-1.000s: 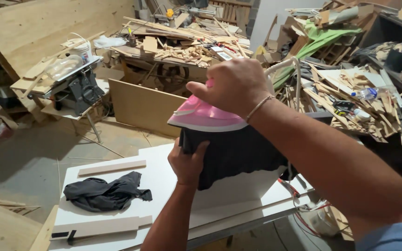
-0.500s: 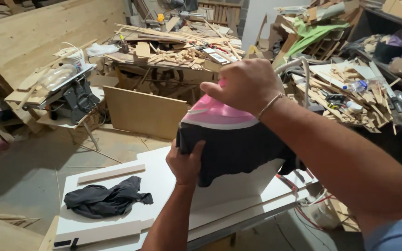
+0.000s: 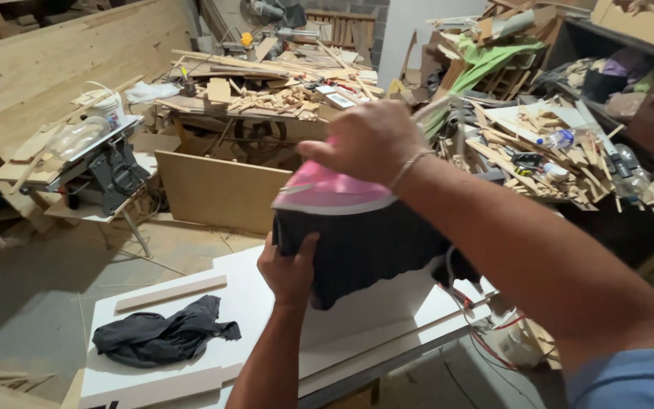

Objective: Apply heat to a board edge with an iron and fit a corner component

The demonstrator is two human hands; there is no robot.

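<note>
My right hand [image 3: 369, 142] grips the handle of a pink clothes iron [image 3: 327, 193] and presses it on top of a black garment [image 3: 365, 246]. The garment is draped over a white upright board [image 3: 372, 303] on the white table [image 3: 266, 303]. My left hand [image 3: 289, 265] holds the left edge of the black garment against the board. A second, crumpled dark garment [image 3: 160, 337] lies on the table to the left, apart from both hands.
A wooden strip [image 3: 169, 293] lies on the table's far left, another [image 3: 160, 386] along its near edge. A table saw [image 3: 92, 163] stands at left. Workbenches piled with wood scraps [image 3: 281, 91] stand behind. A plywood panel [image 3: 217, 189] leans beyond the table. Cables [image 3: 486, 322] hang at right.
The iron and my right hand have slid slightly right along the top of the garment. My left hand stays on the garment's left edge.
</note>
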